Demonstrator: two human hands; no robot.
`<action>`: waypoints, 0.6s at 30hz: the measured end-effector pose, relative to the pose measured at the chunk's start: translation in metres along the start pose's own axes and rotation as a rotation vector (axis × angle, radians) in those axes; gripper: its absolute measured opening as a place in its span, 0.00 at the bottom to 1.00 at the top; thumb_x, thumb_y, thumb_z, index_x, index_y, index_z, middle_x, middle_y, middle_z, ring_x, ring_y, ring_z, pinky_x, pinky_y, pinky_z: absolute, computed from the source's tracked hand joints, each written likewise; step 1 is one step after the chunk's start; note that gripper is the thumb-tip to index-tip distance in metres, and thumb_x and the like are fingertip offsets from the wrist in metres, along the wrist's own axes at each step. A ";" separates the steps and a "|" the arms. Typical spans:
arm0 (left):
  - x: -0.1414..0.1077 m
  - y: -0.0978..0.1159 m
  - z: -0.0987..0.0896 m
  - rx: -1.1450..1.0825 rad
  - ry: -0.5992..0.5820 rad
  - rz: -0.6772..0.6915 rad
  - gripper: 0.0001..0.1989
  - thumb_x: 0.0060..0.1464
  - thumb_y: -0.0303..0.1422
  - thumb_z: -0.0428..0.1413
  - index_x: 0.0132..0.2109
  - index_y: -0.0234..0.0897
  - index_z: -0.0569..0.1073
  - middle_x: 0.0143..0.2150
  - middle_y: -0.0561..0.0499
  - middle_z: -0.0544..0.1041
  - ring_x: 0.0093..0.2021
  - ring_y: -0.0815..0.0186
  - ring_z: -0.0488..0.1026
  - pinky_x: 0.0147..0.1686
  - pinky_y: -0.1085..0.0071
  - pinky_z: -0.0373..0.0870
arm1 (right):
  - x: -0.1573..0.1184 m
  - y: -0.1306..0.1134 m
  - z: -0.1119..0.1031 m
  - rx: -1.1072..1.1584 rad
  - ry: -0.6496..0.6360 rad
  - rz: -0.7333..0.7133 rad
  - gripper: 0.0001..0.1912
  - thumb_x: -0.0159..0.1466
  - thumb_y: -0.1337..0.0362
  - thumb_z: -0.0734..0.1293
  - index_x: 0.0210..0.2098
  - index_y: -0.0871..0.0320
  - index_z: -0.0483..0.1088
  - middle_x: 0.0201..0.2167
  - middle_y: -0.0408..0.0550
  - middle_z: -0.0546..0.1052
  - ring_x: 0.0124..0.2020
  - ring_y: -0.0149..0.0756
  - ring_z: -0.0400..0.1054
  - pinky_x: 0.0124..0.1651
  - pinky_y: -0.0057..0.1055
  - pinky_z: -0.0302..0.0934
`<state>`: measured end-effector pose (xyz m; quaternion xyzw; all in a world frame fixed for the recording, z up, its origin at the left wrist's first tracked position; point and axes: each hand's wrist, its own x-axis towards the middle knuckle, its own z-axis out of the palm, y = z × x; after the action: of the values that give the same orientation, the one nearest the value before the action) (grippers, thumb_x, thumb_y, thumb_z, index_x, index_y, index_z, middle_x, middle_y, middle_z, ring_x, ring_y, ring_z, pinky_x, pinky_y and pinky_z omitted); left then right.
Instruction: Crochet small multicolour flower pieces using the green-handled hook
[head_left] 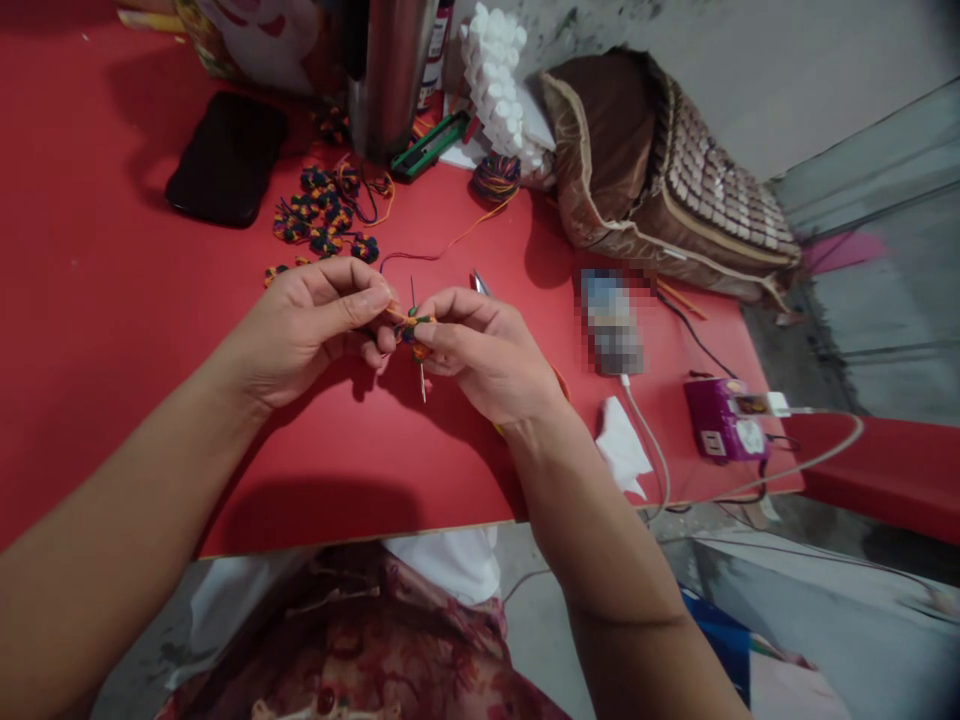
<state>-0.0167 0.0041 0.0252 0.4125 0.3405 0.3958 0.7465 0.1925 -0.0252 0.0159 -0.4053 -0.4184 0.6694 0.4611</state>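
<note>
In front of my chest, my left hand (330, 312) pinches a strand of orange yarn (396, 314) between thumb and forefinger. My right hand (484, 350) grips a small multicoloured crochet piece (419, 350), its thumb and fingers pressed together. A thin metal rod (423, 385), a needle or a crochet hook, stands nearly upright through or against this piece; its tip is too small to make out. From near my left fingers, variegated yarn runs back to a small yarn ball (496, 178). Several similar dark, orange and yellow crocheted pieces (322, 212) lie beyond my left hand.
On the red table (97, 330) are a dark phone-like object (229, 160), a metal flask (390, 80), a green cutter (430, 146) and a silver pointed tip (480, 284). To the right lie a brown bag (611, 130), a tissue (624, 450), a charging cable and a purple box (716, 420).
</note>
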 end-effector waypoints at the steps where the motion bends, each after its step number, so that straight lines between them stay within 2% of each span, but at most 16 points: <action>1: 0.000 0.001 0.000 -0.007 0.002 -0.005 0.23 0.51 0.46 0.86 0.35 0.40 0.82 0.30 0.51 0.82 0.26 0.67 0.77 0.29 0.70 0.78 | 0.000 0.000 0.000 0.000 0.002 0.003 0.20 0.61 0.56 0.89 0.36 0.55 0.78 0.29 0.36 0.74 0.24 0.22 0.57 0.26 0.27 0.58; 8: 0.000 0.004 0.003 -0.081 0.033 0.019 0.17 0.51 0.34 0.85 0.33 0.38 0.84 0.31 0.53 0.80 0.26 0.74 0.71 0.29 0.77 0.71 | 0.001 0.000 0.001 0.035 -0.014 0.021 0.18 0.60 0.57 0.90 0.39 0.56 0.84 0.31 0.38 0.79 0.26 0.23 0.63 0.26 0.25 0.62; 12: 0.001 0.004 0.005 -0.109 0.008 0.023 0.18 0.49 0.32 0.86 0.33 0.38 0.84 0.34 0.51 0.84 0.28 0.74 0.73 0.30 0.78 0.75 | 0.001 0.002 0.003 0.041 -0.017 0.057 0.19 0.59 0.54 0.91 0.38 0.55 0.84 0.29 0.39 0.79 0.26 0.26 0.65 0.28 0.27 0.64; 15: 0.001 0.004 0.005 -0.122 0.004 0.023 0.19 0.44 0.32 0.88 0.31 0.39 0.84 0.32 0.52 0.85 0.27 0.73 0.73 0.29 0.78 0.77 | 0.001 0.002 0.004 0.055 0.028 0.039 0.18 0.59 0.54 0.91 0.37 0.55 0.84 0.30 0.39 0.80 0.27 0.25 0.66 0.30 0.26 0.63; 18: 0.002 0.001 0.002 -0.129 0.023 0.020 0.19 0.45 0.34 0.89 0.32 0.39 0.85 0.33 0.52 0.86 0.28 0.73 0.75 0.29 0.79 0.77 | 0.002 0.002 0.003 0.063 0.053 0.031 0.18 0.59 0.55 0.90 0.36 0.56 0.84 0.29 0.39 0.80 0.26 0.25 0.67 0.29 0.26 0.62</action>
<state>-0.0146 0.0053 0.0269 0.3624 0.3187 0.4289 0.7636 0.1883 -0.0247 0.0146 -0.4144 -0.3785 0.6784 0.4741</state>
